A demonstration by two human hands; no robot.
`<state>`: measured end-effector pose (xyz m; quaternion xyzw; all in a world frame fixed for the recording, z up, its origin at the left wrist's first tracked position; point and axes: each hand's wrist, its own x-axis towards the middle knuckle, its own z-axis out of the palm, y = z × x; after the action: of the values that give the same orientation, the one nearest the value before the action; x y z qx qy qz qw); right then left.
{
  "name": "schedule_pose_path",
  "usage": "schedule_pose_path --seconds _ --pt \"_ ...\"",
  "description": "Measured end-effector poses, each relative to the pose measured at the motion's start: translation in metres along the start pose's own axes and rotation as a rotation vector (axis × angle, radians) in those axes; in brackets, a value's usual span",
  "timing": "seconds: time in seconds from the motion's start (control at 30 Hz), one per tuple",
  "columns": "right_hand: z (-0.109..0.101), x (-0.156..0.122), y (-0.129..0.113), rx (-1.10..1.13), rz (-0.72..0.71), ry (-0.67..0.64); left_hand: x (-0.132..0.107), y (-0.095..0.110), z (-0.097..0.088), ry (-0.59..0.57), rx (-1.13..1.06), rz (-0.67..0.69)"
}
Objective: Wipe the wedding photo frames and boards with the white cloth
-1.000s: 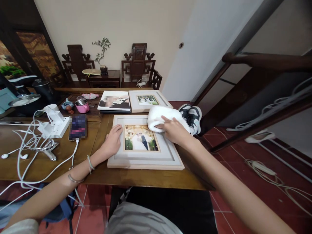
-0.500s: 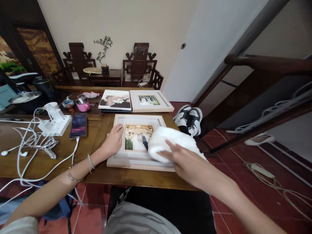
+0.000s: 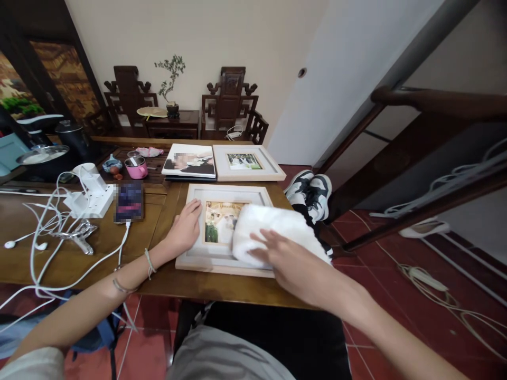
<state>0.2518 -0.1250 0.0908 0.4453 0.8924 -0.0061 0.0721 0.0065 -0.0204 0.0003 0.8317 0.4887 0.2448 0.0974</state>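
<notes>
White cloth (image 3: 273, 224) partly hides the near frame (image 3: 222, 261), cables (image 3: 33, 266) tangled at left

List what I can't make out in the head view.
Lower right corner of the near picture frame: head view, behind the white cloth and right hand.
That hand's palm: head view, facing down.
Part of the blue bag: head view, behind the left forearm.
Details of the dark plugged-in device: head view, pixelated.

Pink cup (image 3: 137, 171) near phone (image 3: 130, 203) — white power strip (image 3: 97, 205) alongside — potted plant (image 3: 173, 66) between chairs (image 3: 232, 94).
</notes>
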Motion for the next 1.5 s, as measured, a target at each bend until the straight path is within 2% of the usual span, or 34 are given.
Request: schedule_pose_path --seconds 0.1,0.17,0.27,0.43,0.53,0.63,0.8,0.87,0.93,1.0,1.13,1.2,1.27,1.37,1.5 --pt "-0.01 -0.029 -0.019 0.121 -0.042 -0.055 0.0 0.001 -0.001 -0.008 0.01 -0.005" --pt "-0.008 -0.027 -0.021 0.155 -0.018 -0.055 0.001 0.001 -0.002 -0.019 0.023 0.009" --pt "0.007 0.004 -0.004 0.118 0.066 0.02 0.002 0.0 -0.003 -0.04 0.042 0.035" --pt "0.029 0.074 0.049 -0.09 0.199 0.215 0.002 -0.002 -0.002 -0.048 0.042 0.026" --pt "0.028 0.089 0.059 -0.157 0.186 0.198 0.001 -0.003 -0.001 -0.043 0.026 0.02" --pt "0.02 0.07 0.044 -0.126 0.098 0.108 0.0 -0.002 0.0 -0.017 0.006 0.016" --pt "-0.002 -0.005 -0.002 0.103 -0.038 -0.088 0.0 0.001 -0.001 -0.02 0.005 0.003" --pt "-0.008 -0.022 -0.014 0.176 -0.076 -0.12 0.0 0.002 -0.002 -0.028 0.01 0.004" --pt "-0.007 -0.019 -0.017 0.189 -0.072 -0.109 0.001 0.002 -0.003 -0.044 0.012 0.008" --pt "0.0 0.0 -0.01 0.146 -0.033 -0.056 0.001 0.003 -0.005 -0.066 0.012 0.009" --pt "0.018 0.059 0.031 0.034 0.073 0.116 0.002 0.004 -0.009 -0.094 0.017 0.007" --pt "0.022 0.083 0.051 0.006 0.114 0.162 0.003 0.005 -0.01 -0.105 0.018 0.007" --pt "0.023 0.096 0.06 -0.019 0.13 0.173 0.003 0.005 -0.01 -0.104 0.017 0.003" --pt "0.023 0.092 0.049 -0.033 0.089 0.147 0.003 0.005 -0.009 -0.087 0.012 -0.005" --pt "0.01 0.049 0.013 0.079 -0.035 0.011 0.002 0.006 -0.008 -0.072 0.004 -0.004"
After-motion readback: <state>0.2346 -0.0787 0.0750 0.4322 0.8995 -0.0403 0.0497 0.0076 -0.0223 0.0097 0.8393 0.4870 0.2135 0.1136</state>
